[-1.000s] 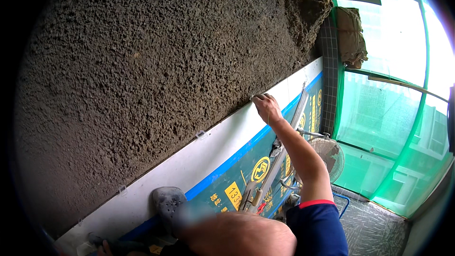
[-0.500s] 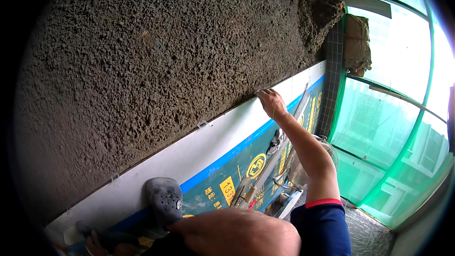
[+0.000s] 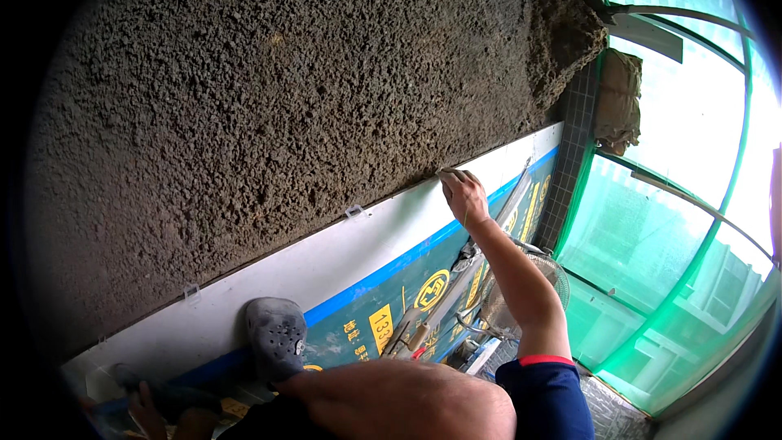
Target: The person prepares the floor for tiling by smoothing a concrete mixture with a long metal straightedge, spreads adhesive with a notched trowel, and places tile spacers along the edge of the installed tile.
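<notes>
My right hand (image 3: pixel 464 197) is at the edge of a white tile (image 3: pixel 391 224), where it meets rough grey-brown mortar (image 3: pixel 285 114). Its fingers are bent together over that edge; whatever they pinch, if anything, is hidden. A clear plastic levelling clip (image 3: pixel 354 212) sticks out of the same edge to the left, and another clip (image 3: pixel 191 295) sits farther along. In the dim lower left, my left hand (image 3: pixel 145 409) shows only in part, fingers curled by a dark elongated object (image 3: pixel 175 398) whose kind I cannot make out.
My grey clog (image 3: pixel 275 338) stands on the tile strip. Beside it runs a green printed sheet (image 3: pixel 391 297) with blue tape (image 3: pixel 371 281), long tools lying across. A fan (image 3: pixel 529 285) stands near my right forearm. Green netting (image 3: pixel 652 236) and a brown sack (image 3: pixel 619 102) are at the right.
The view has shifted slightly, so the tile edge and clips sit a little lower or shifted in the picture. My right hand stays at the tile edge, fingers still bent.
</notes>
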A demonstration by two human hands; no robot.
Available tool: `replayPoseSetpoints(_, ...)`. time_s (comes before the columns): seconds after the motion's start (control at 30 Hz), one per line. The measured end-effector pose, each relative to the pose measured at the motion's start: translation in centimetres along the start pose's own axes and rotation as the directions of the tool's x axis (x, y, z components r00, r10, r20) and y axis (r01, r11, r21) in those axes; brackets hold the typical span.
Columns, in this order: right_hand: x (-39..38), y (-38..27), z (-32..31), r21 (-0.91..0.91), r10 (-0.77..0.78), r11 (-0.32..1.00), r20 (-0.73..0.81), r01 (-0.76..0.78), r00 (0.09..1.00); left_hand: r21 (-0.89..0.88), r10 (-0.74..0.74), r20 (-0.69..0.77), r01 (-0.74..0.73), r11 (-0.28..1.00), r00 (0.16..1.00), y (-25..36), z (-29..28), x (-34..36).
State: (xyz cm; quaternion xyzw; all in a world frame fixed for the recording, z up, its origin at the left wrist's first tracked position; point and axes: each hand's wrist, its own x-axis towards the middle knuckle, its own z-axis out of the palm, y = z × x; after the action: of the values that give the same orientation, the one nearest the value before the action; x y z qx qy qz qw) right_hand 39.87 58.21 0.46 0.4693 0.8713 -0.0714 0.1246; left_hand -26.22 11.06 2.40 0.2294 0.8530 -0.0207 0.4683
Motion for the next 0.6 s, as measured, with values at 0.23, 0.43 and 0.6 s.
replayPoseSetpoints(0.23,1.9,0.8,-1.3,-0.096,-0.065,0.991,0.265,0.093,0.962,0.135,-0.014,0.021,0.011,0.991,1.000,-3.2,-0.3,1.4)
replayPoseSetpoints(0.43,2.4,0.9,-1.2,-0.115,-0.100,0.984,0.294,0.139,0.951,0.103,-0.070,0.012,0.069,0.992,0.997,-4.0,0.6,0.6)
replayPoseSetpoints(0.6,1.8,0.0,-1.4,-0.140,-0.080,0.984,0.199,0.109,0.977,0.096,-0.017,-0.168,0.034,0.995,0.986,-5.3,2.1,1.2)
